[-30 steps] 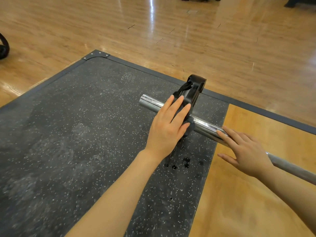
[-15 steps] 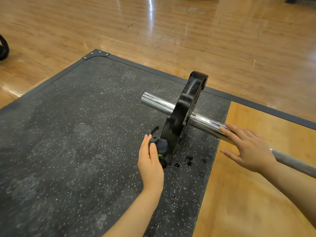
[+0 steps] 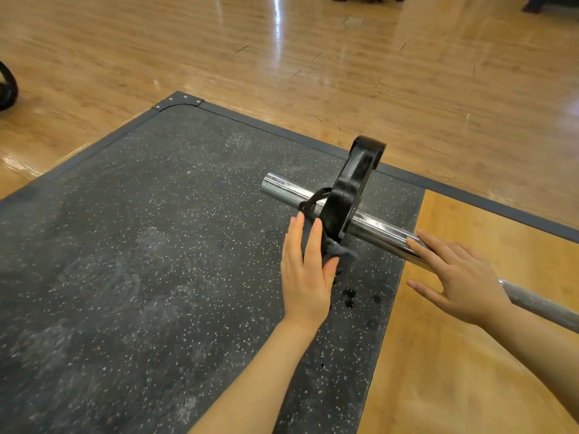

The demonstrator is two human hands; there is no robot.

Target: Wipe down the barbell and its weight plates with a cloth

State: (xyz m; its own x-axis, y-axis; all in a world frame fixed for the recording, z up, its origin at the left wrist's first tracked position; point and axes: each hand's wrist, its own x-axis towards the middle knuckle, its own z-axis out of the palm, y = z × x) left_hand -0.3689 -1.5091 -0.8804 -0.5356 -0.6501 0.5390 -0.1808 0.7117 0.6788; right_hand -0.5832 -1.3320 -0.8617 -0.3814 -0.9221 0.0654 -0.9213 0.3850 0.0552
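A chrome barbell [image 3: 376, 227] lies across the black speckled rubber mat [image 3: 141, 245], its sleeve end pointing far left. One black weight plate [image 3: 351, 189] stands on the sleeve. My left hand [image 3: 305, 270] presses a dark grey cloth [image 3: 340, 253] flat against the plate's near face, fingers straight and pointing up. A black loop of the cloth sticks out above my fingertips. My right hand [image 3: 457, 277] rests with straight fingers on the bar to the right of the plate.
A dark frame edges the mat, with wooden platform boards [image 3: 470, 371] to its right and glossy wooden floor [image 3: 313, 73] beyond. A black round object [image 3: 6, 86] sits at the far left edge. Small black holes mark the mat below the plate.
My left hand with the cloth slid down the plate's face to its bottom, then came back up to mid height. My right hand stayed on the bar.
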